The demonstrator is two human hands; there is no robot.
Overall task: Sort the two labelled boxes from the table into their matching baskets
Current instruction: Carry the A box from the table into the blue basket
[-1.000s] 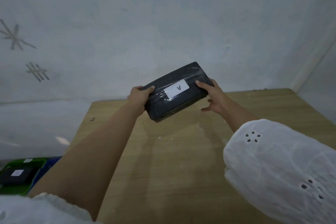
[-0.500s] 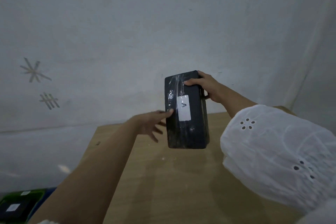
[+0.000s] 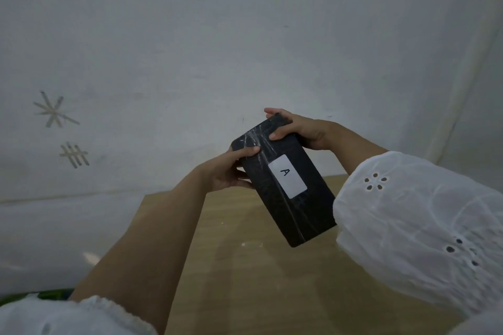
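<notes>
A black box (image 3: 296, 207) wrapped in clear film, with a white label reading "A" (image 3: 287, 176), is held in the air above the wooden table (image 3: 245, 275). It is tilted, its far end up and left, its near end down and right. My left hand (image 3: 228, 168) grips its upper left edge, thumb on the top face. My right hand (image 3: 296, 128) holds the far end, fingers curled over the corner. Only a sliver of the green basket (image 3: 51, 294) shows at the lower left, behind my left sleeve.
A pale wall (image 3: 190, 49) with two taped marks, a star (image 3: 54, 110) and a hash (image 3: 74, 155), rises behind the table. The table's left edge runs diagonally toward the lower left.
The box has turned from standing upright to slanting down to the right. My left hand, open beside it before, now grips its left edge. The view has tilted a little, hiding most of the basket.
</notes>
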